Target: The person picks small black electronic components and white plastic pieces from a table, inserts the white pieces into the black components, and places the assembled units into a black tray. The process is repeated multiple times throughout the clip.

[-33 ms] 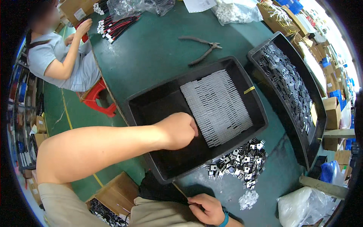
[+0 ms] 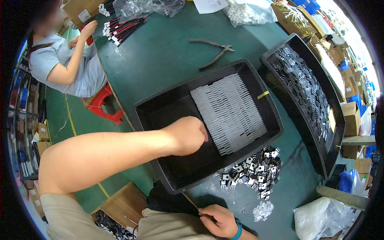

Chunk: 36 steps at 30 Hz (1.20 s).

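Observation:
My left hand (image 2: 186,136) is over the black tray (image 2: 168,176), its fingers curled closed beside the near-left edge of the rows of small whitish translucent pieces (image 2: 230,114). Anything between those fingertips is hidden. My right hand (image 2: 219,221), with a teal band at the wrist, rests at the table's near edge. Its thumb is apart from the fingers, and I see nothing held. Just beyond the tray's near-right side lies a loose heap of black three-legged electronic components (image 2: 260,172). A smaller pile of white pieces (image 2: 263,211) sits closer to me.
A second black tray (image 2: 326,160) full of dark components stands at the right. Beyond the first tray lie pliers (image 2: 216,51) with spread handles. Red-and-black wires (image 2: 126,30) lie far left, near a seated person (image 2: 66,60). A clear bag (image 2: 320,222) is at lower right.
My left hand has shifted very slightly up and to the left over the tray. My right hand and the other things stay where they were.

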Each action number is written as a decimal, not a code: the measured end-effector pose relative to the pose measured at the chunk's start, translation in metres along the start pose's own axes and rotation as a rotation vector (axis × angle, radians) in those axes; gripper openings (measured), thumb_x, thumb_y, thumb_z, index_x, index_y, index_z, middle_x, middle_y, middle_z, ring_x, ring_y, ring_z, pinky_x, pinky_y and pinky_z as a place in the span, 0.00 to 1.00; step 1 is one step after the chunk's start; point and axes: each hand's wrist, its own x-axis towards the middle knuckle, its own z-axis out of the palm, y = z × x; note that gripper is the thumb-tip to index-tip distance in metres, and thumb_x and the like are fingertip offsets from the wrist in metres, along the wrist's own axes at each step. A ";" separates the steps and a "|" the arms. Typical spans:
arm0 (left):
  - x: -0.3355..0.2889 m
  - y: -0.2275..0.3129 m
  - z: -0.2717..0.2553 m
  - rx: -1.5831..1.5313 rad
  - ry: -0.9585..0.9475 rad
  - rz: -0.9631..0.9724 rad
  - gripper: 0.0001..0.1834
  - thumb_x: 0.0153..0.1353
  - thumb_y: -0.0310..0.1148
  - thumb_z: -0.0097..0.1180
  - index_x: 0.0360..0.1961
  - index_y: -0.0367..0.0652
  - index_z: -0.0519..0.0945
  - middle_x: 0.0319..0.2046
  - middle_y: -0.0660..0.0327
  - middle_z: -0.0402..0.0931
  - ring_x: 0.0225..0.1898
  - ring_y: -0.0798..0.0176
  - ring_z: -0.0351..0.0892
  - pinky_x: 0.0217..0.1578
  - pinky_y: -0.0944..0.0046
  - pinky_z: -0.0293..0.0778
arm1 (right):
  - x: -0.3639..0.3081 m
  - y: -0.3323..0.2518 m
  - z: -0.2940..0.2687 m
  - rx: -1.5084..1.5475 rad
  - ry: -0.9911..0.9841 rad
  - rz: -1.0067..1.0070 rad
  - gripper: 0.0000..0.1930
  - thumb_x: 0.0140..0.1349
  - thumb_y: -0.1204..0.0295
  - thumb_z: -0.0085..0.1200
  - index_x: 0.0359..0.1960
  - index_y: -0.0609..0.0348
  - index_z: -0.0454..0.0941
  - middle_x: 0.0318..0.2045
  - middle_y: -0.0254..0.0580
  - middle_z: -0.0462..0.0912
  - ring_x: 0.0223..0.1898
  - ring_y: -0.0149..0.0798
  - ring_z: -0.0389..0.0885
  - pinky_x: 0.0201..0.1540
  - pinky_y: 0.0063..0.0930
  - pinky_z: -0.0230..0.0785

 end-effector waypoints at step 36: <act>-0.043 0.028 -0.010 -0.224 0.316 0.294 0.11 0.59 0.20 0.48 0.43 0.34 0.76 0.28 0.63 0.73 0.25 0.70 0.71 0.26 0.68 0.67 | -0.008 -0.008 0.000 -0.192 0.122 -0.053 0.11 0.61 0.77 0.62 0.46 0.63 0.82 0.38 0.48 0.86 0.36 0.48 0.85 0.39 0.35 0.77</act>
